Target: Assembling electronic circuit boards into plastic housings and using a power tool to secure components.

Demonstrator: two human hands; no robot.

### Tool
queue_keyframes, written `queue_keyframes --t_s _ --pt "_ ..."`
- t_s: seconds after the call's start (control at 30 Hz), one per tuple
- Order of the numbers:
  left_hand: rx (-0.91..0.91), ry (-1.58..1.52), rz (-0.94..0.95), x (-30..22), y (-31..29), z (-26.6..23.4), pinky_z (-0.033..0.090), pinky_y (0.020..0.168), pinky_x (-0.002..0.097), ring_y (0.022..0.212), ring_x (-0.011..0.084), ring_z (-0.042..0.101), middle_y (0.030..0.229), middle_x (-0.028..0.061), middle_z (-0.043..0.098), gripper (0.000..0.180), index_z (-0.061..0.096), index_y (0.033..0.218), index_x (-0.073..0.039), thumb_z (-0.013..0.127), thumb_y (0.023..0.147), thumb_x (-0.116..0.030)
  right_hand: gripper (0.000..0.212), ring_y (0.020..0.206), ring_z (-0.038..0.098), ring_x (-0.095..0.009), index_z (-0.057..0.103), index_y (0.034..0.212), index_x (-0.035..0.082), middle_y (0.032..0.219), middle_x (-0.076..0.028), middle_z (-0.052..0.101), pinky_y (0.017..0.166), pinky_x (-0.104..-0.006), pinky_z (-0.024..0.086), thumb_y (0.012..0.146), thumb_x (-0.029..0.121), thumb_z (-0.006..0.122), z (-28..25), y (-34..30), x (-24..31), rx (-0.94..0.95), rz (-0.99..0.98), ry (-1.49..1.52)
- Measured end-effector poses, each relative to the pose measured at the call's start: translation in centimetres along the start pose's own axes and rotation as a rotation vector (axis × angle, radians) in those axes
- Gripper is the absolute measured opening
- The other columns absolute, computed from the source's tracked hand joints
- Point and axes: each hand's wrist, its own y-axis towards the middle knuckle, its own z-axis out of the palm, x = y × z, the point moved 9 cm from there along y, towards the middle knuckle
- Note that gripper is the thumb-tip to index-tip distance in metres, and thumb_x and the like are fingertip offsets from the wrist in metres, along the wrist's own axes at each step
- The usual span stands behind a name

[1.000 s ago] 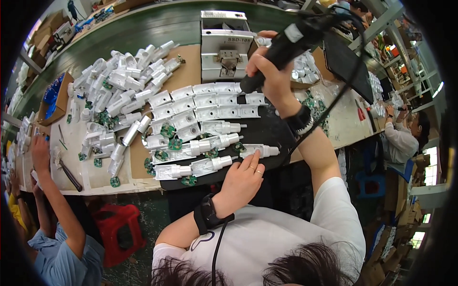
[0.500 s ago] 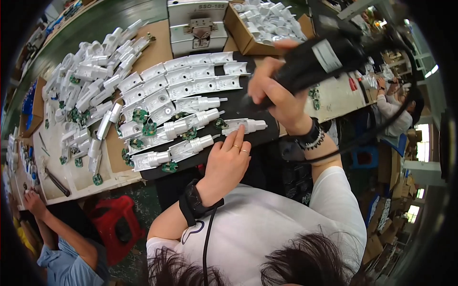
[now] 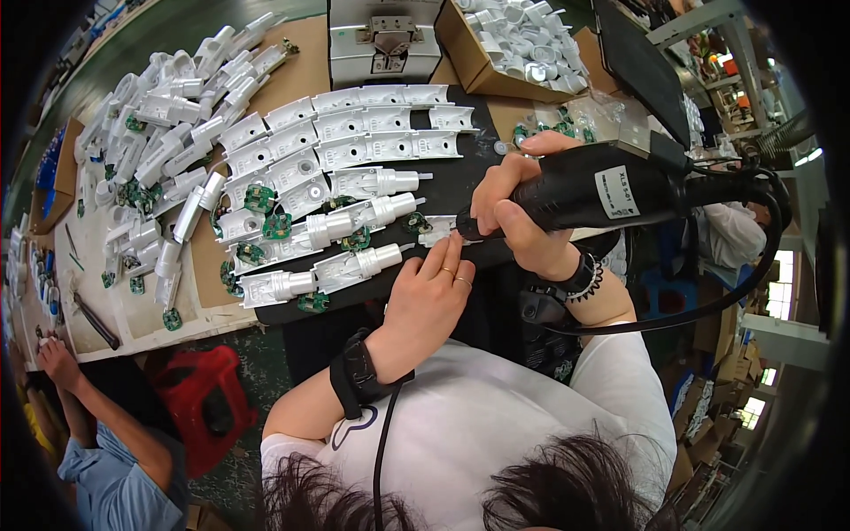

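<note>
My right hand [image 3: 518, 208] is wrapped round a thick black electric screwdriver [image 3: 575, 190], held nearly level with its cable trailing right. The screwdriver's tip end is at a white plastic housing [image 3: 434, 232] on the black mat [image 3: 474, 164]; the exact contact is hidden. My left hand [image 3: 425, 296] presses its fingertips on that housing from the near side, beside the tip. A small green circuit board [image 3: 416, 223] lies at the housing's left end. To the left are rows of open white half-shells [image 3: 341, 146], several with green circuit boards [image 3: 258, 197] on or beside them.
A heap of white housings [image 3: 168, 133] covers the table's left. At the back stand a metal fixture [image 3: 390, 44] and a cardboard box of white parts [image 3: 469, 66]. A black-handled tool [image 3: 96, 323] lies near the left front edge. Another person's hand [image 3: 60, 363] works at far left.
The screwdriver, blurred and raised before, has come down with its tip end at the housing under my left fingers. My left hand stays on the housing. The view has shifted slightly.
</note>
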Motion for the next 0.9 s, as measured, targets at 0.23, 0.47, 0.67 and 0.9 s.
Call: queue_keyframes --t_s 0.23,0.47,0.67,0.9 --pt "0.003 0.007 -0.007 0.1 0.1 0.0 0.043 0.075 0.0294 0.113 0.0239 0.053 0.122 0.0198 0.059 0.022 0.06 0.097 -0.001 0.057 0.078 -0.013 0.053 0.054 0.051 -0.016 0.027 0.125 0.011 0.067 -0.006 0.051 0.056 -0.0325 0.048 0.085 0.007 0.06 0.5 0.1 -0.3 0.039 -0.019 0.02" --pt "-0.026 0.014 -0.014 0.0 0.3 -0.2 0.043 0.074 0.0292 0.111 0.0227 0.054 0.113 0.0161 0.062 0.02 0.059 0.094 -0.002 0.057 0.077 -0.012 0.046 0.053 0.05 -0.016 0.03 0.12 0.013 0.066 -0.006 0.051 0.055 -0.0317 0.047 0.086 0.007 0.06 0.8 -0.3 -0.6 0.078 -0.014 -0.01" --pt "-0.019 0.014 -0.028 0.1 0.2 0.0 0.043 0.074 0.0296 0.11 0.0226 0.053 0.109 0.014 0.062 0.018 0.059 0.093 -0.003 0.058 0.078 -0.014 0.042 0.054 0.05 -0.015 0.032 0.115 0.013 0.065 -0.005 0.051 0.054 -0.0312 0.046 0.086 0.008 0.062 2.1 -0.1 0.1 0.207 -0.058 -0.294" --pt "-0.031 -0.009 0.028 -0.5 1.2 -0.9 0.043 0.076 0.0305 0.111 0.0228 0.051 0.111 0.0135 0.06 0.024 0.058 0.094 -0.004 0.063 0.077 -0.02 0.039 0.057 0.052 -0.015 0.036 0.113 0.01 0.069 -0.005 0.055 0.056 -0.0304 0.046 0.084 0.004 0.061 1.2 -0.6 -1.2 0.085 0.067 0.025"
